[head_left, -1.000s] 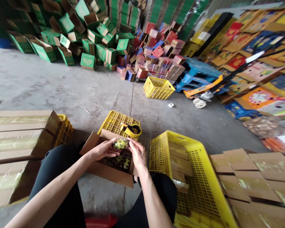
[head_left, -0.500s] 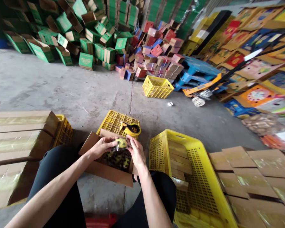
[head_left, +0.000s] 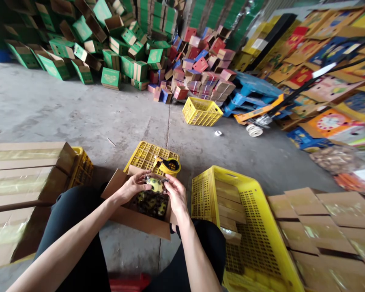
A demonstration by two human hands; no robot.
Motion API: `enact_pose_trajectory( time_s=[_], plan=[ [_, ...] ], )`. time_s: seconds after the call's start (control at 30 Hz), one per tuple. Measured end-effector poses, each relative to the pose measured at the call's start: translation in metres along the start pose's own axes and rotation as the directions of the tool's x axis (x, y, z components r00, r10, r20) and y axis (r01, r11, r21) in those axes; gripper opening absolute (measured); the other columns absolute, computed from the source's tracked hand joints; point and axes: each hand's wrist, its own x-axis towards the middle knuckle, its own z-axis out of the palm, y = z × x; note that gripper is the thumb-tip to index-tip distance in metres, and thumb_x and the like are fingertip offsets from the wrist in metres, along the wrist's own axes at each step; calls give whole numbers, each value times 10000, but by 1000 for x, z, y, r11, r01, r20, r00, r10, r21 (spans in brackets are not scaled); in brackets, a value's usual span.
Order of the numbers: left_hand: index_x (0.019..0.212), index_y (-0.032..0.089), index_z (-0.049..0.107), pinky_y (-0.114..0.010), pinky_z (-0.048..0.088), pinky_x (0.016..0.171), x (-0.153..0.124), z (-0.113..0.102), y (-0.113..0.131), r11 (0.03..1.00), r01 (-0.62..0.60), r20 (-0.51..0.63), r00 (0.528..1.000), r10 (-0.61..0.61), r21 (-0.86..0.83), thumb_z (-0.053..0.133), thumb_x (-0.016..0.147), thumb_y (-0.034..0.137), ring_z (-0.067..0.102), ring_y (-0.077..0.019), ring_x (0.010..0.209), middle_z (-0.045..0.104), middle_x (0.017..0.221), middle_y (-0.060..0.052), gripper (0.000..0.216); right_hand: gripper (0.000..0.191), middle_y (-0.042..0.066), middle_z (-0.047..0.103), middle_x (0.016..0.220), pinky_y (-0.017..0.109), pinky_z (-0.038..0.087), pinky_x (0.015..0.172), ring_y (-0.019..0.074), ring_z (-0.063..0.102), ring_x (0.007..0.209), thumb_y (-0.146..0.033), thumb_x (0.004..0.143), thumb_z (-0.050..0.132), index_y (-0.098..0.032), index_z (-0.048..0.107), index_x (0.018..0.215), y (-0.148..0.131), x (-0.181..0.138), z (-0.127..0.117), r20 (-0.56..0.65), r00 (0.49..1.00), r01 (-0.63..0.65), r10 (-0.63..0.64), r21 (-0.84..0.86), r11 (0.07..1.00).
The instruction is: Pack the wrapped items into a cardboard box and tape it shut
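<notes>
Between my left hand (head_left: 132, 189) and my right hand (head_left: 176, 194) is a clear plastic packet (head_left: 155, 185) with something yellow-green and dark-spotted inside. The fingers of each hand pinch one end of it. It is held just above an open cardboard box (head_left: 141, 224) between my legs. Inside the box lie several similar dark and yellow-green packets (head_left: 152, 206); their exact kind is too small to tell. Behind the box a yellow tape dispenser (head_left: 168, 165) rests on a yellow plastic crate (head_left: 140, 153).
On my right stands a large yellow crate (head_left: 255, 194) holding cardboard boxes (head_left: 229, 196), with more taped boxes (head_left: 322, 219) beyond. Taped cartons (head_left: 21, 174) are stacked at my left. Farther off are another yellow crate (head_left: 202, 111), a pallet jack (head_left: 260, 113) and heaped green boxes (head_left: 111, 77).
The packet has turned slightly between my fingers and shows more of its spotted face. My right hand has shifted a little to the right; the left has barely moved.
</notes>
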Motion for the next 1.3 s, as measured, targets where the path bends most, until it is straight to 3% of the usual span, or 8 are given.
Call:
enact_pose_trajectory(
  time_s=[0.17, 0.37, 0.53, 0.73, 0.93, 1.13, 1.3],
  plan=[
    [1238, 177, 782, -417, 491, 1076, -2, 2, 3, 998, 67, 94, 993, -69, 19, 1024, 657, 344, 728, -297, 1123, 795, 1177, -121, 651, 472, 65, 806, 1156, 409, 610, 927, 274, 744, 1052, -460, 767, 884, -258, 811, 1188, 0, -1, 2, -35, 998, 53, -54, -11, 999],
    [1186, 188, 807, -314, 545, 845, -5, 1, 4, 988, 143, 73, 986, -147, 66, 987, 716, 429, 754, -275, 1020, 806, 1160, -126, 559, 482, 75, 803, 1173, 441, 608, 967, 291, 744, 1084, -479, 757, 898, -252, 811, 1174, -4, -3, 7, -33, 998, 52, -52, 3, 999],
    [1163, 174, 821, -303, 549, 815, -4, 0, 3, 993, 93, 35, 995, -96, 66, 972, 718, 502, 757, -271, 986, 815, 1110, -134, 572, 549, 78, 758, 1328, 446, 613, 1002, 303, 702, 1245, -478, 763, 914, -289, 769, 1258, -6, -4, 8, 17, 999, -35, 34, 51, 998],
    [1188, 192, 800, -295, 543, 872, -2, 0, 3, 999, 34, -24, 999, -34, 30, 997, 697, 436, 746, -247, 1026, 802, 1175, -106, 583, 449, 78, 800, 1191, 490, 627, 1002, 283, 761, 1112, -504, 766, 910, -244, 795, 1114, -3, -6, 9, 108, 990, -95, 87, 71, 993],
    [1263, 204, 767, -346, 533, 992, -1, 4, 1, 999, 5, 11, 1000, -5, -48, 1013, 690, 345, 747, -254, 1071, 802, 1194, -94, 639, 463, 87, 804, 1136, 524, 614, 1024, 291, 777, 1050, -523, 720, 941, -218, 803, 1039, 0, -3, 8, 6, 998, -61, 61, 105, 993],
    [1275, 228, 767, -391, 519, 1076, 1, -1, -6, 994, 80, 15, 997, -79, -75, 992, 727, 415, 691, -304, 1257, 752, 1338, -111, 621, 434, 73, 805, 1110, 516, 622, 1013, 285, 777, 1041, -510, 718, 948, -218, 794, 999, 3, -3, 8, -69, 997, -21, 29, 121, 992],
    [1259, 206, 784, -386, 534, 1026, 2, -4, -4, 996, 86, 59, 995, -86, 2, 945, 774, 492, 690, -323, 1246, 776, 1288, -130, 586, 443, 63, 811, 1093, 486, 630, 1009, 273, 777, 1036, -511, 705, 957, -209, 790, 982, 0, -3, 11, -44, 999, -25, 32, 146, 989]
  ],
)
